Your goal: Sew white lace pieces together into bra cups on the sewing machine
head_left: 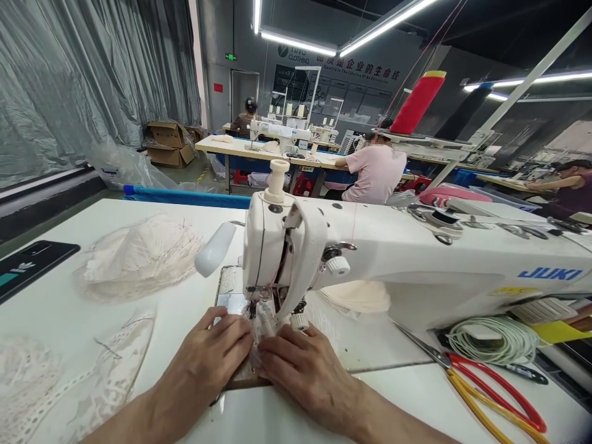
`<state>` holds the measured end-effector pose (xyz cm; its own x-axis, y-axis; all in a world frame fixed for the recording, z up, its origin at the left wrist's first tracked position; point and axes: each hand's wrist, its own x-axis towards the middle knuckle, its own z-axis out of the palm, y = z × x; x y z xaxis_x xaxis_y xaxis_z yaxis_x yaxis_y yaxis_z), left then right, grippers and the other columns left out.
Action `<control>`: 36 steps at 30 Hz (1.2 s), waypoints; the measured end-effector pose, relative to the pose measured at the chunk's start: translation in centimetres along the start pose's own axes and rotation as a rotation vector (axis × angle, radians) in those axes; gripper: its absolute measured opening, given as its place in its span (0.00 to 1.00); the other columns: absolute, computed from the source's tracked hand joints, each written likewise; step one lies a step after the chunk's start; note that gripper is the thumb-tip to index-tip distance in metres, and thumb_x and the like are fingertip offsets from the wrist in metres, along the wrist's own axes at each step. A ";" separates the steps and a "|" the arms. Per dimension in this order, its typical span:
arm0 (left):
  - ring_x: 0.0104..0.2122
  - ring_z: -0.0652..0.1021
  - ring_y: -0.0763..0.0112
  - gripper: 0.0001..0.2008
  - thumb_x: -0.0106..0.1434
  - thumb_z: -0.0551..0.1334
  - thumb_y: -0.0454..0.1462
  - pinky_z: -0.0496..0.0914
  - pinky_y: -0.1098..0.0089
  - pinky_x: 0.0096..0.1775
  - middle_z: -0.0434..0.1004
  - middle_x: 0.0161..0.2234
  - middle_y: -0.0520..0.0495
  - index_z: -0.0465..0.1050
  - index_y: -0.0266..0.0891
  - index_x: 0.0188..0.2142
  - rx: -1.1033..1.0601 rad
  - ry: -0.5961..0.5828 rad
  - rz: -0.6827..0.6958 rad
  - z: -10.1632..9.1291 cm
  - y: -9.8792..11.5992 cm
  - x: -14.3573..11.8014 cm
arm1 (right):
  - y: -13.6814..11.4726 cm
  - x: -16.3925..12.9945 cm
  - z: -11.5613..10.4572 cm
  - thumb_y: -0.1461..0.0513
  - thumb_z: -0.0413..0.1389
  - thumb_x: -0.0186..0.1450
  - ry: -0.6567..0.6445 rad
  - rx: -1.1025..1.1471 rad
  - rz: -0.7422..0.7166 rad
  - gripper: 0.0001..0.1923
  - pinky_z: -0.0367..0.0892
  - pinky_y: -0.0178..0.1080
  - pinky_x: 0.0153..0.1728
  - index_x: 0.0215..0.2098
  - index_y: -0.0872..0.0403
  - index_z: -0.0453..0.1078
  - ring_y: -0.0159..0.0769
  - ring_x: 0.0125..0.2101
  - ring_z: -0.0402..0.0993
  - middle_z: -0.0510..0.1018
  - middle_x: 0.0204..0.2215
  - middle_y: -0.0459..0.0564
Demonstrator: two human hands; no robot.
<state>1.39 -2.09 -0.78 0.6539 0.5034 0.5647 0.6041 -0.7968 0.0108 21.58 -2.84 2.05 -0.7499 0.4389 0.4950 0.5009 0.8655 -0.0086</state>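
i'm mid-seam: left hand (210, 357) and right hand (305, 364) press flat, fingers spread, pinning the lace piece (264, 324) under the sewing machine (370, 259) needle, near centre. next i judge calls for steady feeding.

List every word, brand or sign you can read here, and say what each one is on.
"JUKI": blue letters on the white sewing machine arm.
"CLOTHING": white letters on the dark back wall, under a partly cut-off word.
Chinese characters on that wall, the green sign over the door and the phone screen: too blurred to read.

Glossy sewing machine (416, 259); seemingly lace fabric (263, 324).
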 end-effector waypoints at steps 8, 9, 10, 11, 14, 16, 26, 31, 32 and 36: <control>0.41 0.74 0.70 0.09 0.66 0.53 0.27 0.61 0.62 0.49 0.75 0.40 0.46 0.71 0.35 0.41 -0.072 -0.025 -0.027 -0.2 -0.1 -0.3 | -0.1 0.0 0.0 0.61 0.48 0.70 0.040 -0.003 -0.019 0.14 0.54 0.38 0.28 0.28 0.58 0.66 0.30 0.29 0.67 0.78 0.34 0.49; 0.42 0.74 0.70 0.08 0.66 0.54 0.28 0.61 0.62 0.50 0.76 0.41 0.46 0.71 0.35 0.41 -0.076 -0.019 -0.024 -0.3 -0.1 -0.3 | -0.1 -0.1 0.0 0.61 0.48 0.69 0.046 -0.004 -0.022 0.13 0.54 0.38 0.28 0.28 0.58 0.66 0.30 0.30 0.67 0.78 0.34 0.48; 0.42 0.74 0.69 0.08 0.66 0.55 0.29 0.60 0.62 0.51 0.76 0.41 0.46 0.71 0.35 0.41 -0.081 -0.006 -0.020 -0.2 -0.1 -0.4 | -0.1 -0.1 0.0 0.61 0.49 0.69 0.048 -0.006 -0.025 0.13 0.54 0.38 0.28 0.28 0.58 0.67 0.30 0.30 0.67 0.78 0.35 0.48; 0.43 0.73 0.69 0.07 0.66 0.55 0.29 0.60 0.62 0.51 0.76 0.41 0.47 0.71 0.35 0.41 -0.086 0.013 -0.017 -0.2 0.0 -0.4 | -0.1 -0.1 0.0 0.60 0.50 0.69 0.048 -0.007 -0.025 0.13 0.55 0.38 0.28 0.28 0.58 0.67 0.30 0.30 0.67 0.78 0.35 0.47; 0.46 0.72 0.69 0.09 0.67 0.53 0.29 0.59 0.63 0.52 0.77 0.41 0.48 0.71 0.35 0.40 -0.095 0.046 -0.015 -0.1 0.0 -0.5 | 0.0 -0.2 0.1 0.59 0.51 0.68 0.044 -0.013 -0.026 0.13 0.55 0.38 0.28 0.27 0.57 0.67 0.29 0.31 0.67 0.78 0.35 0.46; 0.46 0.73 0.69 0.11 0.68 0.50 0.29 0.60 0.64 0.51 0.77 0.40 0.48 0.71 0.35 0.39 -0.087 0.038 -0.006 0.0 0.0 -0.5 | 0.0 -0.3 0.1 0.59 0.53 0.67 0.050 -0.010 -0.028 0.12 0.55 0.38 0.28 0.27 0.57 0.67 0.29 0.31 0.67 0.78 0.35 0.45; 0.39 0.74 0.71 0.14 0.70 0.47 0.33 0.61 0.64 0.47 0.77 0.35 0.52 0.72 0.38 0.38 -0.009 0.041 0.009 -0.4 0.3 0.1 | 0.1 -0.3 -0.2 0.59 0.53 0.66 0.005 0.007 -0.101 0.13 0.55 0.38 0.30 0.25 0.56 0.66 0.30 0.29 0.67 0.78 0.32 0.46; 0.39 0.73 0.72 0.14 0.71 0.47 0.37 0.60 0.65 0.48 0.78 0.37 0.53 0.71 0.40 0.40 -0.044 0.034 0.010 -0.8 0.5 0.2 | 0.2 -0.4 -0.2 0.51 0.47 0.68 0.031 0.077 -0.052 0.19 0.57 0.39 0.33 0.29 0.56 0.68 0.33 0.32 0.68 0.77 0.31 0.47; 0.40 0.73 0.72 0.15 0.71 0.46 0.37 0.60 0.65 0.49 0.77 0.38 0.52 0.71 0.40 0.41 -0.054 0.025 -0.001 -1.0 0.5 0.2 | 0.2 -0.4 -0.1 0.49 0.45 0.68 0.044 0.076 -0.020 0.22 0.57 0.40 0.34 0.31 0.57 0.69 0.34 0.32 0.68 0.77 0.32 0.49; 0.39 0.74 0.70 0.14 0.71 0.47 0.35 0.60 0.63 0.49 0.77 0.37 0.50 0.71 0.39 0.42 -0.031 0.026 0.002 -1.3 0.3 0.5 | 0.5 -0.7 0.7 0.41 0.41 0.64 0.053 -0.018 0.100 0.30 0.58 0.43 0.38 0.36 0.57 0.69 0.35 0.29 0.68 0.77 0.33 0.53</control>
<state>1.31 -2.53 0.56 0.6427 0.4931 0.5863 0.5879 -0.8081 0.0351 22.04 -2.52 1.14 -0.6719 0.5095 0.5376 0.5803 0.8131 -0.0454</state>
